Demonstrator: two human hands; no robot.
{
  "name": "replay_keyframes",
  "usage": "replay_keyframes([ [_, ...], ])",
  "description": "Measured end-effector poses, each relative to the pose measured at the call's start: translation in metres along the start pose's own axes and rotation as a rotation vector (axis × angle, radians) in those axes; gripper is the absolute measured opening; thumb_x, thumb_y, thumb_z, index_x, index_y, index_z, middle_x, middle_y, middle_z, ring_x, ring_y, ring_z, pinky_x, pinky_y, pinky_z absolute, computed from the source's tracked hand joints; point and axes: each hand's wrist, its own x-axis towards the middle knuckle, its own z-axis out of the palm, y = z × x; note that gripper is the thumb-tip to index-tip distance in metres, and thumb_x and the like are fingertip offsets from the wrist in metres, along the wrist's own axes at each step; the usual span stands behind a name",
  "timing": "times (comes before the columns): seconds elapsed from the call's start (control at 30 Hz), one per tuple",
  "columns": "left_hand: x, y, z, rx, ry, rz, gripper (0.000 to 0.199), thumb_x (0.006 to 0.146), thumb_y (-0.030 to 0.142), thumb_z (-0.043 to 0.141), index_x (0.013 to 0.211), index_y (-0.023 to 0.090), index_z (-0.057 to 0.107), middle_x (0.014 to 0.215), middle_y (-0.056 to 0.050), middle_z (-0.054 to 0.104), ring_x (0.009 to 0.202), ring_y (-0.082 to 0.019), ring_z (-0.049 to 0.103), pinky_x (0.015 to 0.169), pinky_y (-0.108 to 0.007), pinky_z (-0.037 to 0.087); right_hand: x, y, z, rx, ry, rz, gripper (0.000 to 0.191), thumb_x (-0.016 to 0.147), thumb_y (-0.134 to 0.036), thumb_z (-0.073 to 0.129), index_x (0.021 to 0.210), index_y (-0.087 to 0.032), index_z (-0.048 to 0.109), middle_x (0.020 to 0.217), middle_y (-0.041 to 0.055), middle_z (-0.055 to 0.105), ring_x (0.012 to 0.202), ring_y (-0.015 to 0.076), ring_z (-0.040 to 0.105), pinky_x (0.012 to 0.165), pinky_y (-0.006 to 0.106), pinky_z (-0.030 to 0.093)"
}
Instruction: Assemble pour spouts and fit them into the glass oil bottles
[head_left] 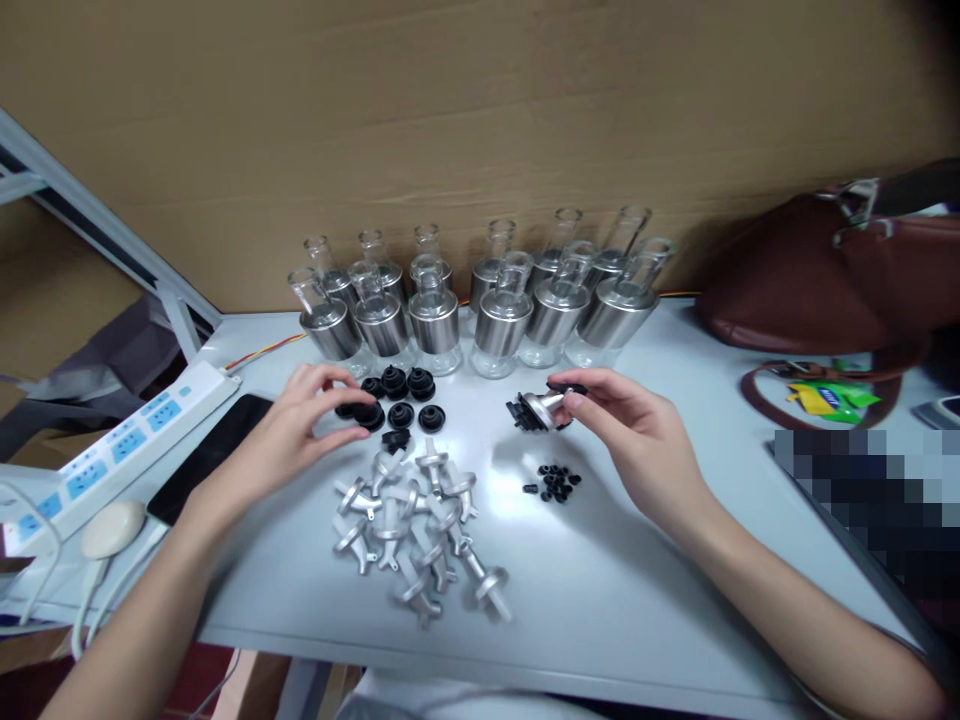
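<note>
My right hand (637,425) pinches a silver bottle pourer (546,404) fitted with a black ribbed stopper, held above the table. My left hand (296,430) reaches over a group of black rubber stoppers (401,413), thumb and fingers apart, its fingertips beside the nearest ones; whether they touch one I cannot tell. In front of the stoppers lies a loose pile of silver pourer spouts (431,548). Small black caps (556,487) sit heaped on the table below my right hand.
Glass bottles with metal bands (500,322) stand in two rows at the back, against a cardboard wall (450,110). A power strip (124,440) and a black phone (214,450) lie on the left. A brown bag (810,270) and green-yellow packet (829,402) are on the right.
</note>
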Motion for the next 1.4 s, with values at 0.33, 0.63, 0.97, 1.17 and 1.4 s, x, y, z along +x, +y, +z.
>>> replay_keyframes([
  [0.33, 0.024, 0.02, 0.006, 0.096, -0.237, 0.092, 0.019, 0.09, 0.036, 0.06, 0.086, 0.022, 0.072, 0.11, -0.007, 0.057, 0.106, -0.027, 0.049, 0.088, -0.042, 0.042, 0.002, 0.001, -0.002, 0.018, 0.013, 0.014, 0.016, 0.074, -0.029, 0.067, 0.087, -0.02, 0.068, 0.07, -0.0003, 0.068, 0.065, 0.0143, 0.064, 0.068, 0.028, 0.052],
  [0.63, 0.038, 0.012, 0.0, 0.182, -0.098, 0.041, 0.034, 0.096, 0.034, 0.044, 0.084, 0.019, 0.072, 0.1, -0.008, 0.062, 0.092, -0.025, 0.049, 0.083, -0.041, 0.04, 0.002, 0.0, 0.0, 0.022, -0.012, -0.009, 0.016, 0.075, -0.03, 0.067, 0.087, -0.019, 0.067, 0.072, 0.0017, 0.069, 0.066, 0.0162, 0.064, 0.07, 0.032, 0.054],
  [0.97, 0.05, 0.002, 0.014, 0.207, -0.103, 0.024, 0.035, 0.093, 0.038, 0.046, 0.077, 0.02, 0.072, 0.082, -0.009, 0.061, 0.081, -0.025, 0.048, 0.072, -0.038, 0.039, 0.001, 0.002, -0.002, 0.051, -0.035, -0.003, 0.015, 0.077, -0.029, 0.066, 0.088, -0.019, 0.068, 0.07, 0.0004, 0.067, 0.067, 0.0159, 0.064, 0.072, 0.032, 0.055],
  [1.17, 0.047, 0.003, 0.004, 0.105, -0.064, 0.014, 0.031, 0.098, 0.035, 0.039, 0.098, 0.019, 0.066, 0.094, -0.007, 0.062, 0.089, -0.023, 0.054, 0.08, -0.037, 0.043, 0.002, -0.001, -0.001, 0.05, -0.026, 0.013, 0.014, 0.076, -0.028, 0.066, 0.087, -0.019, 0.068, 0.07, 0.0005, 0.067, 0.066, 0.0157, 0.063, 0.071, 0.033, 0.055],
  [1.4, 0.045, 0.018, -0.003, 0.043, -0.179, 0.125, 0.028, 0.095, 0.042, 0.049, 0.099, 0.023, 0.069, 0.101, -0.006, 0.065, 0.095, -0.023, 0.056, 0.083, -0.037, 0.041, 0.002, 0.0, -0.001, 0.043, -0.024, 0.012, 0.015, 0.077, -0.029, 0.067, 0.088, -0.019, 0.068, 0.071, 0.0009, 0.067, 0.067, 0.0162, 0.064, 0.072, 0.033, 0.055],
])
